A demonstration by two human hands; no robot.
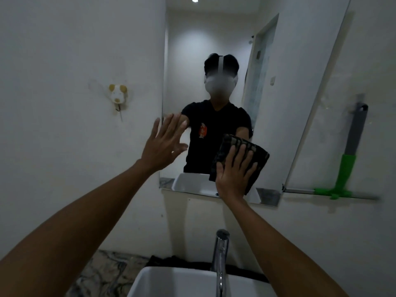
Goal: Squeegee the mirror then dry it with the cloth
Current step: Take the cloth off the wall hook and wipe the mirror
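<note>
Mirror (214, 50) drying looks to be the step in hand: the glass hangs on the white wall above the basin (171, 281), and the right hand (234, 174) presses a dark folded cloth (255, 168) flat against it near the bottom edge, toward the lower right corner. The fingers (242, 153) of that hand are spread over the cloth, palm pushing it onto the glass rather than pinching it. The left hand (165, 144) is raised at the mirror's left edge with its fingers splayed wide and holding nothing; whether the fingertips actually touch the glass or hover just off it I cannot tell. The squeegee (347, 163), grey handle with a green neck and blade, hangs on the wall to the right of the mirror, well apart from both hands, its blade resting on the narrow glass shelf (300, 190) there. With the tool put away and the cloth on the glass, I judge the squeegee pass finished and the drying under way. How much is left is hard to say: the light is dim and I can make out no drops or streaks, so which parts have been wiped does not show. The cloth sits low, so the upper part may yet want a pass. A chrome tap (220, 254) stands below, and a small dog-shaped hook (117, 94) is stuck on the wall to the left.
</note>
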